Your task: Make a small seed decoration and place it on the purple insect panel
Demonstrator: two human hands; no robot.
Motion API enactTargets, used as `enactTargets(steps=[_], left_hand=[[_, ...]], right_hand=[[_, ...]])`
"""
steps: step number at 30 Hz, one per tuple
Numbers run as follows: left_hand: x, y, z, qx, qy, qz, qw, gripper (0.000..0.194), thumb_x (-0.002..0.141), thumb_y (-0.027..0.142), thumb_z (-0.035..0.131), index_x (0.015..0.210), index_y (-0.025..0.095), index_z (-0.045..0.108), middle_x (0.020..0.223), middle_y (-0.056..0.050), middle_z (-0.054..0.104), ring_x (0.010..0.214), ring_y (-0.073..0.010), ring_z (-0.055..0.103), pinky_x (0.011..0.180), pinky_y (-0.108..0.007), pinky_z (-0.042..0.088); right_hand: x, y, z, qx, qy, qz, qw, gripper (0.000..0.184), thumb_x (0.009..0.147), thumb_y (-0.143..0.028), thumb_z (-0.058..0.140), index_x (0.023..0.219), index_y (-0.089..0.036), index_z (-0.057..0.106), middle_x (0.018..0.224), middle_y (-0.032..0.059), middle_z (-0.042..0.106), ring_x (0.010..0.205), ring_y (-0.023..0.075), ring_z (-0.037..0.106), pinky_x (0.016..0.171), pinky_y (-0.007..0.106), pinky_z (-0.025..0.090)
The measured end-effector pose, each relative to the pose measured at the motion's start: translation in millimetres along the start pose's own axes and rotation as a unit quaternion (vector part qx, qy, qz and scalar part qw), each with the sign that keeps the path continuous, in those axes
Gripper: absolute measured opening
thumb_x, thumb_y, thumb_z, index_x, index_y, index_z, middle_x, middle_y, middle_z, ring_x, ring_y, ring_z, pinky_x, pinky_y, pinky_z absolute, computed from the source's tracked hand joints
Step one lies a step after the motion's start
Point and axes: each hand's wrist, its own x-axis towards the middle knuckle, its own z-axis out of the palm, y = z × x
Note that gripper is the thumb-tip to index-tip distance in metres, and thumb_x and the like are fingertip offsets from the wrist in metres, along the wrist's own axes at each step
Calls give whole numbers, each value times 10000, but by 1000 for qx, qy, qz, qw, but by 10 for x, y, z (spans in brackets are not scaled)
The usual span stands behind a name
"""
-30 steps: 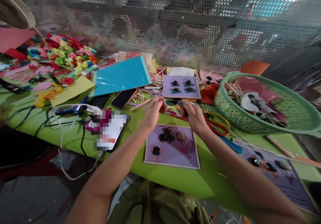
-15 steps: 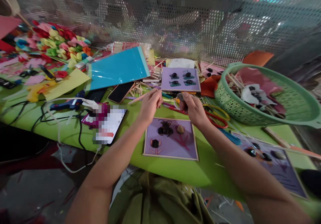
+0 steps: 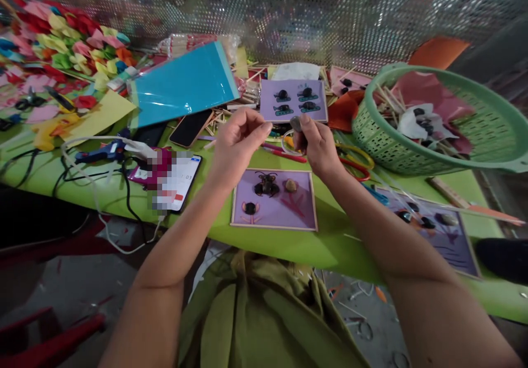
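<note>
My right hand [image 3: 320, 145] is closed around a dark grey pebble [image 3: 296, 124], pinching it between thumb and fingers. My left hand [image 3: 241, 139] is held level with it, thumb and forefinger pressed together; anything between those tips is too small to make out. The two hands are apart. Below them lies a purple framed picture [image 3: 272, 214] with a black stone beetle [image 3: 267, 185], a tan pebble [image 3: 290, 185] above pink strips, and a black stone with pink parts [image 3: 249, 209]. Just beyond the hands rests a purple card [image 3: 270, 98] bearing several black stones on green shapes.
At right stands a green basket [image 3: 396, 148] holding sticks, paper and stones, near another purple picture [image 3: 457, 247]. Scissors [image 3: 358, 161] lie beyond my right wrist. At left are a glue gun [image 3: 101, 152], cables, phones [image 3: 192, 127], a blue sheet [image 3: 181, 87] and colourful paper pieces [image 3: 82, 43].
My left hand has risen and turned, so its pinched thumb and forefinger now show. My right hand still holds the pebble. The view has tilted downward, shifting the table things up in the picture.
</note>
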Motion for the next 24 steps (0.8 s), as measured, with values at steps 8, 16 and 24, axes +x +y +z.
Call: enactTargets(steps=[8,16,24], left_hand=[[-1008,319,-787,246,-114,-79,959,287,981,392,585,814,225,749,710,-27,696,644,-164,633,586,-276,493],[-1793,461,-1250,531,-56,-73,842,218,952,325,588,1096,279,745,974,-40,760,939,-254,689,903,-418,547],[-1570,526,-1071,445,51,-36,894,92,908,316,660,886,239,706,910,-14,742,858,-209,678,854,-367,544]], right_hand=[[56,76,-61,33,3,-37,999,671,1011,-731,340,607,-221,504,528,-22,484,507,91,468,544,262,381],[33,45,-41,47,-3,-45,998,643,983,-758,397,639,-230,523,529,-12,540,504,109,484,550,271,416],[-38,-102,-22,76,-84,-26,993,666,883,-866,442,707,-236,567,615,-3,582,515,121,458,494,275,365]])
